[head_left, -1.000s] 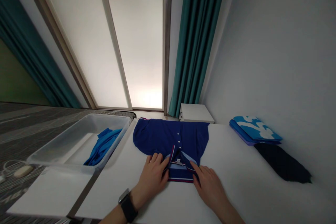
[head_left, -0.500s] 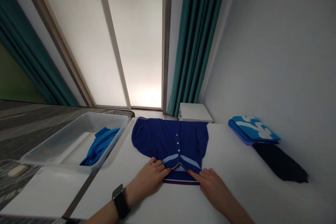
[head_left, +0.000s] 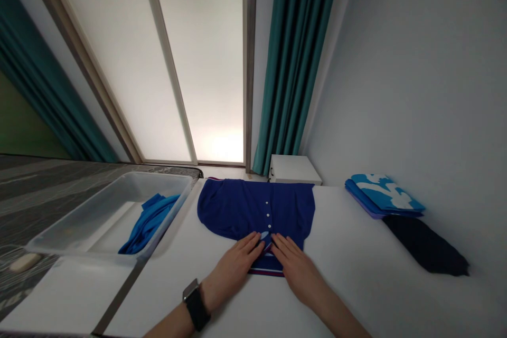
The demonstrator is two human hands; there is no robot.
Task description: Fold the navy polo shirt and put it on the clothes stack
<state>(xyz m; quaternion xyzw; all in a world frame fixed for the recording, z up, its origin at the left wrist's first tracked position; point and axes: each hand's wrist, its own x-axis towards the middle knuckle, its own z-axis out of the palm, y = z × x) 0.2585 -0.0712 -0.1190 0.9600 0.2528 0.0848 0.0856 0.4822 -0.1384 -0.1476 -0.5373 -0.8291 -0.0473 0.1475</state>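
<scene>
A dark blue cardigan (head_left: pixel 241 206) with white buttons and striped edging lies spread on the white table in front of me. My left hand (head_left: pixel 237 261) rests flat on its near part, left of the button line, fingers stretched out. Just right of that line my right hand (head_left: pixel 295 264) also presses flat on the fabric. The fingertips of both hands are close together near the V-shaped neckline. My hands cover much of the light blue stripes, and a striped band shows between my wrists.
To the left stands a translucent plastic bin (head_left: pixel 47 240) holding a bright blue garment (head_left: pixel 148 224). A stack of folded blue clothes (head_left: pixel 386 195) and a black garment (head_left: pixel 428 248) lie at the right by the wall. Behind the table is a white cabinet (head_left: pixel 297 169).
Both hands have moved inward and slightly away from me. The fingers that held the neckline edges now lie flat on the cardigan, covering the stripes.
</scene>
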